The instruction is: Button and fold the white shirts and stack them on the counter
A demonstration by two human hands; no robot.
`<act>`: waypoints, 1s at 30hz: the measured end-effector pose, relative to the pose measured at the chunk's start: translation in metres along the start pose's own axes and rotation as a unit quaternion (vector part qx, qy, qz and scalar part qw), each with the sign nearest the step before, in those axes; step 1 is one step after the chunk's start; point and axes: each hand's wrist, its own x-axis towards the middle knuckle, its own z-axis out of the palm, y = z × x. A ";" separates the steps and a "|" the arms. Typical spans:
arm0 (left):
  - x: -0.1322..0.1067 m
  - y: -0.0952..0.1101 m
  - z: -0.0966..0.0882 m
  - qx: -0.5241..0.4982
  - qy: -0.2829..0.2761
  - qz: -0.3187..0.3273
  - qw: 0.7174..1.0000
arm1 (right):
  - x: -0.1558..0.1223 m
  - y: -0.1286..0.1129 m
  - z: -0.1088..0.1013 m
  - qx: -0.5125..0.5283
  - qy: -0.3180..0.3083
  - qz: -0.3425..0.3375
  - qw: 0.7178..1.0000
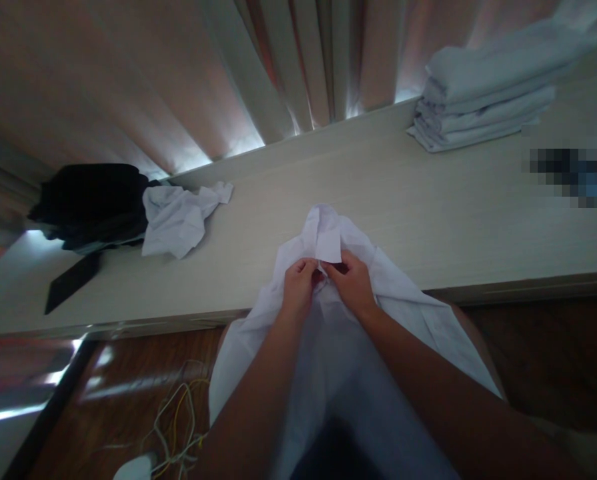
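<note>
A white shirt (403, 283) lies over my lap and up onto the table edge, its collar (329, 244) towards the far side. Just below the collar, my left hand (299, 285) pinches the cloth between thumb and fingers. Close beside it, my right hand (354, 283) also grips the shirt there, its thumb reaching towards the left fingertips. Whatever small part lies between the fingertips is too small to make out.
A pale table (298, 170) runs along pinkish curtains (168, 87). Folded white clothes (483, 93) are stacked back right; a black clothes pile (93, 207), crumpled white cloth (178, 217) and dark flat object (73, 281) lie left. Cables (178, 427) trail across the floor.
</note>
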 end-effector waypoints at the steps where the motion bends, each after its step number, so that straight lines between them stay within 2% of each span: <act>1: 0.001 -0.001 -0.001 -0.017 -0.011 -0.008 1.000 | 0.001 0.000 0.000 0.000 -0.001 0.007 1.000; 3: 0.002 -0.004 -0.002 -0.050 -0.027 -0.026 0.998 | 0.003 0.001 0.000 -0.003 -0.004 0.029 1.000; 6: 0.005 -0.008 -0.003 -0.071 -0.020 -0.043 0.996 | 0.006 0.004 0.000 -0.013 -0.009 0.056 0.998; 11: 0.010 -0.011 -0.003 -0.068 -0.015 -0.058 0.996 | 0.010 0.005 0.000 -0.031 -0.018 0.056 0.998; 18: 0.011 -0.014 -0.004 -0.086 -0.040 -0.046 0.994 | 0.011 0.004 -0.001 -0.053 -0.016 0.042 0.998; 30: 0.010 -0.018 -0.008 -0.041 -0.038 -0.008 0.998 | 0.013 0.002 -0.001 -0.100 -0.017 0.034 0.994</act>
